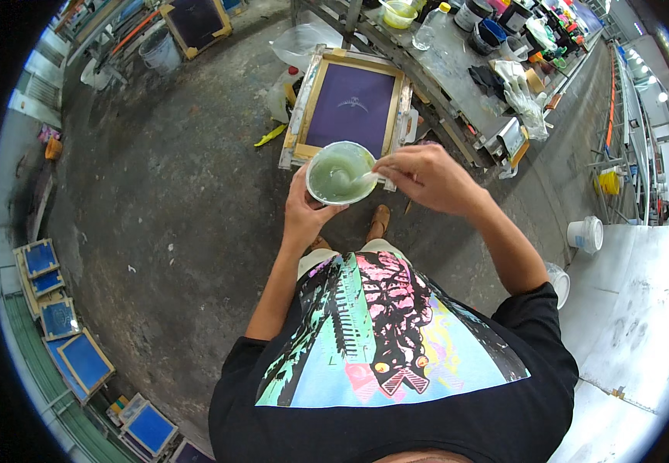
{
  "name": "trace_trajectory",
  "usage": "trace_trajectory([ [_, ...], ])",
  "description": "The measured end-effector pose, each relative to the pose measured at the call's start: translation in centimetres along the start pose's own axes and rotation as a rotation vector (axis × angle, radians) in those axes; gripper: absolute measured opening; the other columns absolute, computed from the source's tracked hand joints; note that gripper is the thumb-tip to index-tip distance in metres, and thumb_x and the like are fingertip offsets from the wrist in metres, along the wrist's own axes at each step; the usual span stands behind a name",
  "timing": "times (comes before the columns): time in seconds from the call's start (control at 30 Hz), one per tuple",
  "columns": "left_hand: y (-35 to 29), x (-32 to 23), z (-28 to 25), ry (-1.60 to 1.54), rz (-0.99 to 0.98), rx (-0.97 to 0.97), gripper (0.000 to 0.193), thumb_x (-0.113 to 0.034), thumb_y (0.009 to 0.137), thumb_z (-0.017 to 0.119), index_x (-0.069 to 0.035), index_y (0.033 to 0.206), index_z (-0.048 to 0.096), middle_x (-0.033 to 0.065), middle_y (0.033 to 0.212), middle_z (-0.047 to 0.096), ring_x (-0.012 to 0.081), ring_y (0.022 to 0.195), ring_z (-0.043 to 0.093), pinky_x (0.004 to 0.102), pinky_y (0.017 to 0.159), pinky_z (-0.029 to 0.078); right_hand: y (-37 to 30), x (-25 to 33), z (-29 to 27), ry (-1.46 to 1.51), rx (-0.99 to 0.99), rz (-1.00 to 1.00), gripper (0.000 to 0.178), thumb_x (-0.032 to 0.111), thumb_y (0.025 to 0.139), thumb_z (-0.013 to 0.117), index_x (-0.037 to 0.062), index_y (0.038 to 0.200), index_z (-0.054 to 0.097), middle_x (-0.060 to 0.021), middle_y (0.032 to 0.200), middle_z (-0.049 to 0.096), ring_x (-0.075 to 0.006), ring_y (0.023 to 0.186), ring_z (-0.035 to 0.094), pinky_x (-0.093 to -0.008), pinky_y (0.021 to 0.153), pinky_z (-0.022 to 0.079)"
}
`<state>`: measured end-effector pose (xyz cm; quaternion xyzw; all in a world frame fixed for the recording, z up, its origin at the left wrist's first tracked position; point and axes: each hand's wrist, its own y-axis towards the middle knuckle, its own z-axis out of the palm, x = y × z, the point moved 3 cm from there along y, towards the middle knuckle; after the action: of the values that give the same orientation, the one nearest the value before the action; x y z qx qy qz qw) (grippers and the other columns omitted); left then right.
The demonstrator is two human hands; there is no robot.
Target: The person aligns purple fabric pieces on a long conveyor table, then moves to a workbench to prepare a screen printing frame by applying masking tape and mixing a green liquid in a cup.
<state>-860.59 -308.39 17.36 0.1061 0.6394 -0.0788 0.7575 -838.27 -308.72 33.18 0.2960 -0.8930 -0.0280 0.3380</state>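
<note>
My left hand [303, 214] is wrapped round the side of a round, pale plastic tub [310, 190], held in front of my body. Inside lies a thick, pale green paste [333, 176] with a swirl in its surface. The fingers of my right hand [433, 177] pinch a pale, whitish stirrer [368, 178] whose lower end is in the paste. Its exact kind is hidden by the fingers and the paste. Just beyond the tub, a screen-printing frame [313, 116] with purple mesh and a faint crest-like motif is propped up.
A cluttered workbench [458, 92] at the far right bears a clear bottle [431, 27], ink pots and white gloves [525, 100]. Blue-meshed frames [86, 361] lean along the left wall. White buckets [585, 234] stand at the right. A yellow strip [271, 136] lies on the floor.
</note>
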Motion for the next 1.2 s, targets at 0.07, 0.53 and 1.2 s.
trace_trajectory([
  [0.07, 0.1, -0.1, 0.2, -0.007, -0.004, 0.017, 0.090, 0.003, 0.071, 0.087, -0.003, 0.147, 0.042, 0.0098, 0.142, 0.049, 0.0233, 0.127, 0.058, 0.0371, 0.103, 0.057, 0.3, 0.3, 0.4, 0.051, -0.045, 0.003, 0.017, 0.010, 0.096, 0.065, 0.0027, 0.108, 0.073, -0.0142, 0.094, 0.073, -0.0289, 0.079, 0.071, -0.0384, 0.071, 0.056],
  [0.53, 0.2, -0.5, -0.3, 0.043, -0.010, -0.008, 0.090, 0.003, 0.070, 0.087, -0.002, 0.147, 0.042, 0.0088, 0.139, 0.049, 0.0217, 0.126, 0.058, 0.0353, 0.102, 0.057, 2.4, -0.3, 2.1, -0.258, -0.246, -0.109, 0.020, 0.004, 0.089, 0.068, 0.0035, 0.109, 0.071, -0.0116, 0.085, 0.068, -0.0233, 0.072, 0.068, -0.0379, 0.066, 0.055],
  [1.2, 0.1, -0.2, -2.7, -0.114, -0.026, 0.135, 0.096, 0.003, 0.070, 0.087, -0.004, 0.151, 0.035, 0.0107, 0.142, 0.051, 0.0223, 0.130, 0.056, 0.0376, 0.104, 0.056, 2.6, 4.0, 2.8, -0.180, 0.205, -0.480, 0.034, 0.012, 0.086, 0.067, 0.0097, 0.120, 0.066, -0.0056, 0.086, 0.058, -0.0212, 0.082, 0.065, -0.0351, 0.072, 0.056],
])
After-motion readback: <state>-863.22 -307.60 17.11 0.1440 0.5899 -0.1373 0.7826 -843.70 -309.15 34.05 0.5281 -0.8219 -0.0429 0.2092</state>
